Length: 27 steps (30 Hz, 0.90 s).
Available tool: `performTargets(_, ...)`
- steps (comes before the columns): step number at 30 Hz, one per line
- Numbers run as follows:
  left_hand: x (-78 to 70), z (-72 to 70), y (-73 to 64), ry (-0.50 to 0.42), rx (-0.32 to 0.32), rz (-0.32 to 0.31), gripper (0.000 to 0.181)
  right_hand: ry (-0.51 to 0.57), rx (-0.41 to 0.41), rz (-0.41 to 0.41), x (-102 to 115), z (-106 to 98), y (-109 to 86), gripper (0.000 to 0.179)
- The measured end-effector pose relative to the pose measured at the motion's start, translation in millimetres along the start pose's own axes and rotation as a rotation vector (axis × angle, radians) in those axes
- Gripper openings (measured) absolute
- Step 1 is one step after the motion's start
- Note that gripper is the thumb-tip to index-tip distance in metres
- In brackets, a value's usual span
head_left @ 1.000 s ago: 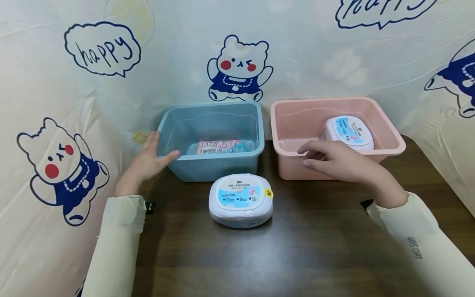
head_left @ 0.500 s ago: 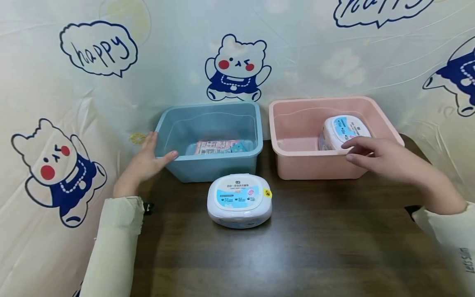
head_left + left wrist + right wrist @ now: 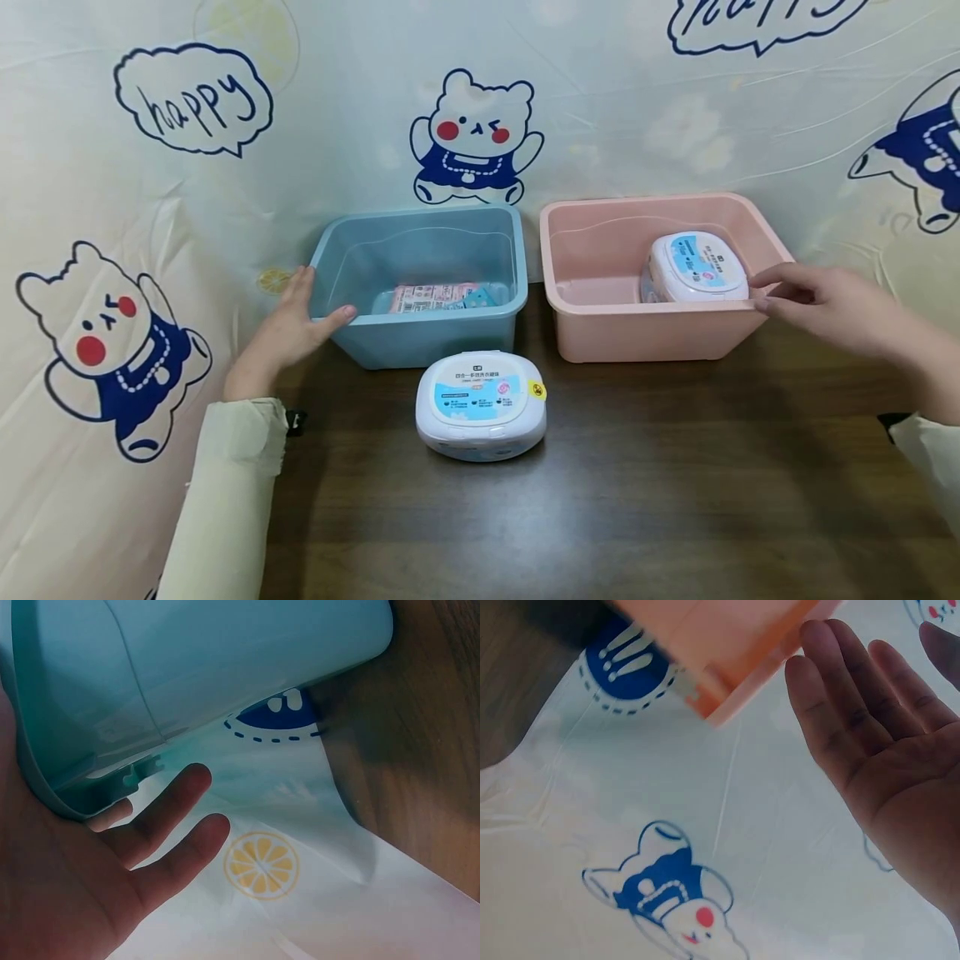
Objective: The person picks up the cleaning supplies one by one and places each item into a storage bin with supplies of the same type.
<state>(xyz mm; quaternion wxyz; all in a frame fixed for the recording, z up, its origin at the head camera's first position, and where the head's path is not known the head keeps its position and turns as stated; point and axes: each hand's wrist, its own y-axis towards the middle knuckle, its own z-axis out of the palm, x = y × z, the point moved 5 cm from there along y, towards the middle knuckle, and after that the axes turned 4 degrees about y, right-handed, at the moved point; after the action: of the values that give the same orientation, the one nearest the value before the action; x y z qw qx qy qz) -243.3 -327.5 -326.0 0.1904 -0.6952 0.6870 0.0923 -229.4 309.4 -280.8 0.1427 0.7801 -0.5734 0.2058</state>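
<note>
My left hand (image 3: 281,337) rests against the left front corner of a blue plastic bin (image 3: 427,342), the thumb lying on the front rim. In the left wrist view its fingers (image 3: 180,862) stretch out straight beneath the rim. A pink-and-white packet (image 3: 427,297) and a small blue piece lie in that bin. My right hand (image 3: 832,308) is at the right front corner of a pink bin (image 3: 645,335), fingertips at or touching the rim. The right wrist view shows those fingers (image 3: 832,705) nearly straight. Inside the pink bin sits a white lidded tub (image 3: 697,265).
A second white lidded tub (image 3: 480,408) stands upright on the dark wooden table (image 3: 600,517), in front of the blue bin. Behind both bins hangs a cloth (image 3: 600,100) printed with bears. A narrow gap separates the bins.
My right hand has moved rightward from above the pink bin's front rim to its right corner, uncovering the tub inside. My left hand has stayed on the blue bin.
</note>
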Motion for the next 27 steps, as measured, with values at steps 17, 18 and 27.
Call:
performTargets(17,1.0,0.3,-0.2,-0.010,-0.006,-0.011,0.114,0.032,-0.082,0.014,-58.8,0.7,29.7,0.083)
performTargets(18,1.1,0.3,-0.1,-0.008,-0.005,-0.011,0.115,0.045,-0.052,0.010,-62.0,3.8,31.8,0.089)
performTargets(27,1.4,1.2,2.0,-0.010,-0.015,0.006,0.114,0.030,0.084,0.001,-76.7,15.3,44.2,0.101)
